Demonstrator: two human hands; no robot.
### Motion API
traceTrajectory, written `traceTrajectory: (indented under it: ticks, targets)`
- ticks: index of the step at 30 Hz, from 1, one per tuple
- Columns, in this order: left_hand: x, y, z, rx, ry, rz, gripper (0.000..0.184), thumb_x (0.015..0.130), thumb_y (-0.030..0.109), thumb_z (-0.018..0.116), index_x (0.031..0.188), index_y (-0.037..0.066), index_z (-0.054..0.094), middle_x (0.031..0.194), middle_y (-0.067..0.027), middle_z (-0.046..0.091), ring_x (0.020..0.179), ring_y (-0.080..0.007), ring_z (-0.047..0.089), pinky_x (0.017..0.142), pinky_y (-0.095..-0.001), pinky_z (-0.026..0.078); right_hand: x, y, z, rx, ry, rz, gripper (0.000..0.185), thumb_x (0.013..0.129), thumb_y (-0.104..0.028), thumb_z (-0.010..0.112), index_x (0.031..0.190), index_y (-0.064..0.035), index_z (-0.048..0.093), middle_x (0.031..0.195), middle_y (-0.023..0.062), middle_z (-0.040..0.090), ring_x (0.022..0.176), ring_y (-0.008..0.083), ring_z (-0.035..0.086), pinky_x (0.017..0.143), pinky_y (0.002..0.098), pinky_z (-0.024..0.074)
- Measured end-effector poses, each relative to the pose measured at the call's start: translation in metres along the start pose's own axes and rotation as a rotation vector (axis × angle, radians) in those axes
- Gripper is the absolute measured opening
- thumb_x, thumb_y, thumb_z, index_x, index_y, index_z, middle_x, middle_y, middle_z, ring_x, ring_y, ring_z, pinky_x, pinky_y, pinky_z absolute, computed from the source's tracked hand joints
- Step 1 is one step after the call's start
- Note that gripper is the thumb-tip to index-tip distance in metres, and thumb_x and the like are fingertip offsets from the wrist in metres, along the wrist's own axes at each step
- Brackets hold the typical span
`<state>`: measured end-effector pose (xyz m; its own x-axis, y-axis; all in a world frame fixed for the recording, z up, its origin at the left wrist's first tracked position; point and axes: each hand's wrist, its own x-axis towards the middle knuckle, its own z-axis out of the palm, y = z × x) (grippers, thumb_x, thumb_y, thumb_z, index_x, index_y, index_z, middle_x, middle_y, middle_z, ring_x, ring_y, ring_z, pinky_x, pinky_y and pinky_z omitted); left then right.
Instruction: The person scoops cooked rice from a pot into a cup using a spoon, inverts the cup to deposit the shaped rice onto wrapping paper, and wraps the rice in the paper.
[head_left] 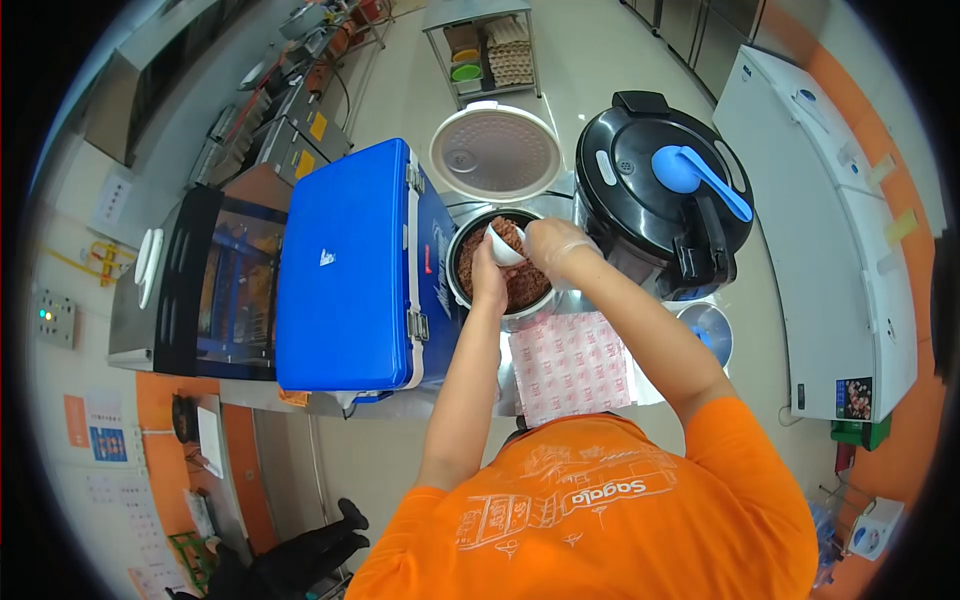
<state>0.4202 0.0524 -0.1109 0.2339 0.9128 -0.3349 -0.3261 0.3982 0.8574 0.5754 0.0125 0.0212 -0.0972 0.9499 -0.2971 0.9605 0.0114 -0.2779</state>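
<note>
Cupping the white bowl (507, 254) of brown rice (508, 234) over the pot (455, 289), the left hand (488, 276) curls round it; the gloved right hand (556, 247) bends at its rim, its grip unclear; tilting or slackening could scatter grains onto the table (504, 352).

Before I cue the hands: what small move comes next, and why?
Probably a press with the right hand to settle the brown food in the white cup before it leaves the pot. The food mounds at the cup's rim, the left hand steadies it, and the pot below would catch crumbs.
</note>
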Motion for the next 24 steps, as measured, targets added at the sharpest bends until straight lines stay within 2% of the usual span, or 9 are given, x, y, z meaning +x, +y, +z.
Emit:
traceTrajectory:
  ticks: [1,2,5,6,9,12,16,20,24]
  targets:
    - [-0.001,0.001,0.001,-0.056,0.02,-0.023,0.051,0.106,0.053,0.046,0.128,0.011,0.063,0.107,-0.0058,0.073,0.093,-0.02,0.072,0.071,-0.0312,0.046,-0.01,-0.012,-0.012,-0.019,-0.056,-0.035,0.024,0.093,-0.016,0.065,0.102,0.0017,0.078,0.109,0.0264,0.074,0.105,0.0385,0.073,0.091,0.0439,0.0584]
    - [-0.003,0.003,0.0,-0.073,0.02,-0.055,0.051,0.105,0.054,0.046,0.13,0.013,0.062,0.114,-0.0064,0.072,0.103,-0.0216,0.07,0.077,-0.0331,0.049,-0.011,-0.021,-0.013,-0.077,-0.084,-0.058,0.021,0.089,-0.008,0.067,0.104,-0.0008,0.079,0.11,0.0248,0.075,0.105,0.0373,0.074,0.09,0.0437,0.0594]
    - [-0.004,0.006,0.002,-0.209,0.032,-0.038,0.051,0.105,0.054,0.045,0.133,0.014,0.061,0.122,-0.0071,0.07,0.109,-0.0238,0.068,0.084,-0.0354,0.051,-0.017,-0.036,-0.003,0.072,0.012,0.025,0.022,0.087,-0.007,0.069,0.105,0.0011,0.078,0.108,0.0246,0.075,0.103,0.0383,0.074,0.088,0.0447,0.0599]
    - [-0.004,0.006,0.001,-0.207,0.049,-0.048,0.053,0.105,0.054,0.042,0.135,0.014,0.06,0.128,-0.008,0.068,0.112,-0.0258,0.067,0.094,-0.0388,0.051,-0.016,-0.037,0.001,0.054,0.012,0.04,0.02,0.087,-0.007,0.068,0.102,0.0006,0.078,0.106,0.0239,0.076,0.101,0.0393,0.074,0.087,0.0459,0.0602]
    - [0.001,0.003,-0.003,-0.228,0.094,-0.051,0.053,0.104,0.06,0.041,0.122,0.016,0.065,0.099,-0.0048,0.073,0.079,-0.0199,0.068,0.065,-0.0328,0.044,-0.024,-0.037,0.009,-0.05,0.13,0.021,0.017,0.089,-0.009,0.066,0.099,-0.0006,0.078,0.103,0.0241,0.076,0.1,0.0401,0.075,0.085,0.047,0.0601]
    - [0.008,-0.002,-0.021,-0.143,0.022,-0.092,0.064,0.103,0.062,0.034,0.135,0.013,0.06,0.117,-0.0075,0.073,0.101,-0.0228,0.07,0.079,-0.0354,0.045,-0.02,-0.025,0.02,-0.014,0.208,0.075,0.018,0.091,-0.012,0.064,0.098,-0.0016,0.077,0.1,0.0249,0.075,0.097,0.0404,0.074,0.084,0.0473,0.0598]
    - [0.003,0.001,-0.021,-0.155,0.046,-0.109,0.065,0.103,0.062,0.032,0.134,0.013,0.061,0.111,-0.0078,0.075,0.086,-0.0242,0.07,0.073,-0.0337,0.041,-0.031,-0.015,0.004,0.14,0.364,0.044,0.035,0.101,-0.027,0.057,0.094,0.0005,0.077,0.094,0.0269,0.073,0.09,0.044,0.072,0.083,0.0486,0.0574]
    - [-0.002,0.001,-0.021,-0.199,0.026,-0.086,0.056,0.104,0.06,0.036,0.128,0.018,0.064,0.107,-0.0049,0.074,0.082,-0.0232,0.071,0.071,-0.0329,0.042,0.01,0.015,0.061,0.595,0.495,-0.02,0.044,0.101,-0.035,0.061,0.087,0.0035,0.077,0.08,0.0292,0.069,0.08,0.0471,0.069,0.076,0.0484,0.0547]
    - [-0.01,0.004,-0.02,-0.265,-0.015,-0.061,0.058,0.105,0.057,0.028,0.126,0.017,0.064,0.109,-0.0062,0.074,0.088,-0.0231,0.068,0.072,-0.0368,0.045,0.017,0.018,0.08,0.536,0.318,0.033,0.046,0.101,-0.037,0.061,0.086,0.0035,0.076,0.082,0.0312,0.068,0.08,0.0479,0.069,0.076,0.05,0.0542]
